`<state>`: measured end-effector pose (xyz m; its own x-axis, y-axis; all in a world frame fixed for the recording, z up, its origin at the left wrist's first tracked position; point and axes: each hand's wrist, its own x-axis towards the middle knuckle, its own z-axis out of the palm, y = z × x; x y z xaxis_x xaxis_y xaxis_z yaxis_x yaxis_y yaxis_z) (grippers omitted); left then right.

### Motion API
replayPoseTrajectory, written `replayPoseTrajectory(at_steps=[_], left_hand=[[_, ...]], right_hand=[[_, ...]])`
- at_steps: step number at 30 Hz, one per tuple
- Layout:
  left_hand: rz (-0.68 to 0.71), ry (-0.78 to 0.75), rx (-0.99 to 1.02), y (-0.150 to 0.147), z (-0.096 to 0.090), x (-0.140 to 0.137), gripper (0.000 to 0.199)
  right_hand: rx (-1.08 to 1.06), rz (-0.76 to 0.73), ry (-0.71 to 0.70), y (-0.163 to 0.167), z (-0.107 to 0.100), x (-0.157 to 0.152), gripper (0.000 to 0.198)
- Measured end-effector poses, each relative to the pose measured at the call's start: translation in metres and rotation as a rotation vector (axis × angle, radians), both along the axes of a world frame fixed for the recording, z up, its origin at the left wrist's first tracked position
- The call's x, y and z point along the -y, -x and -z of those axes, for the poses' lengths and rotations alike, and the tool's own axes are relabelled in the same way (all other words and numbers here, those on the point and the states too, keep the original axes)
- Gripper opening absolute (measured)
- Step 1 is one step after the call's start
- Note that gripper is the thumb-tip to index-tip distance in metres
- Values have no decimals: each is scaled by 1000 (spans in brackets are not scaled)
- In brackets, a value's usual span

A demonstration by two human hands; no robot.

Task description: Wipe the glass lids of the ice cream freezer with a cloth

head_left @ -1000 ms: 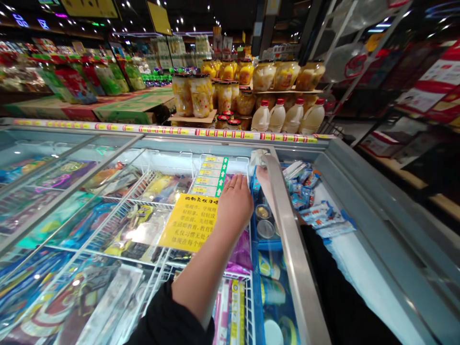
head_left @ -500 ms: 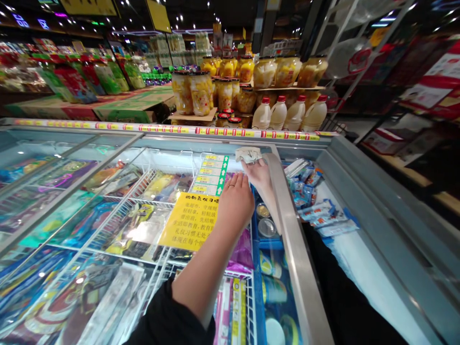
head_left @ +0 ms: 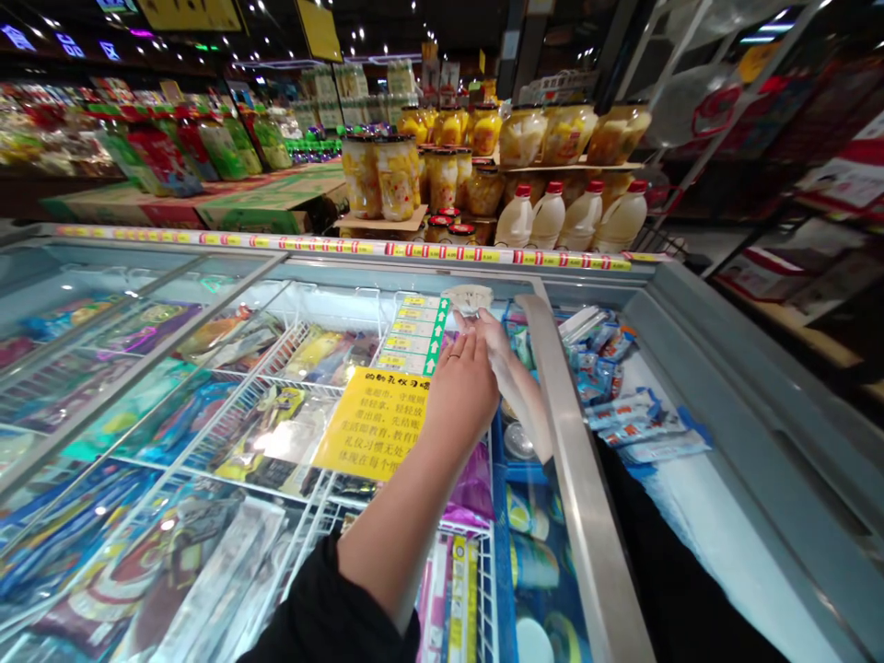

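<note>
My left hand [head_left: 464,382] lies palm down, fingers stretched forward, on the sliding glass lid [head_left: 310,304] of a chest freezer. Below the glass, my right hand [head_left: 492,336] reaches in from the open right side. Its fingertips grip a small whitish packet [head_left: 471,297] near the freezer's back wall; its kind I cannot make out. My left fingers partly cover the right hand. Beside my left wrist, a yellow paper sign [head_left: 369,428] and a strip of price labels [head_left: 412,336] show on the lid.
A metal lid frame [head_left: 576,442] runs along the right of the glass. Blue-and-white wrapped packs [head_left: 635,419] lie in the open section. Wire baskets [head_left: 294,345] hold bagged frozen goods. Behind the freezer stand fruit jars [head_left: 521,138] and red-capped jugs [head_left: 549,216].
My right hand has shifted left under the glass with the whitish packet, closer to my left fingertips. My left hand stays on the lid. The view has swung slightly left.
</note>
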<state>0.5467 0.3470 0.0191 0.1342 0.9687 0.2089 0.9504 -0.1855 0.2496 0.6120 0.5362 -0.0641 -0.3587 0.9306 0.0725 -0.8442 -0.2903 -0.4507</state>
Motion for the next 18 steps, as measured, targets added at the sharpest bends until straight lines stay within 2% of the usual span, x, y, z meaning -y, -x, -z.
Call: replayPoseTrajectory(at_steps=[3,5,11,13,18], left_hand=[[-1,-12,7,0,1,0,55],[1,-30,13,0,2,0,56],[2,-18,14,0,5,-1,55],[2,-14,16,0,4,-1,55],[-9,-15,26,0,2,-1,55]], right_hand=[[90,17,126,-8,5,11,20],[106,66,165,-13,0,10,27],[61,191,95,-2,-31,-6,39],[114,147,75,1,-27,2,34],[238,-40,88,-12,-2,38,15]])
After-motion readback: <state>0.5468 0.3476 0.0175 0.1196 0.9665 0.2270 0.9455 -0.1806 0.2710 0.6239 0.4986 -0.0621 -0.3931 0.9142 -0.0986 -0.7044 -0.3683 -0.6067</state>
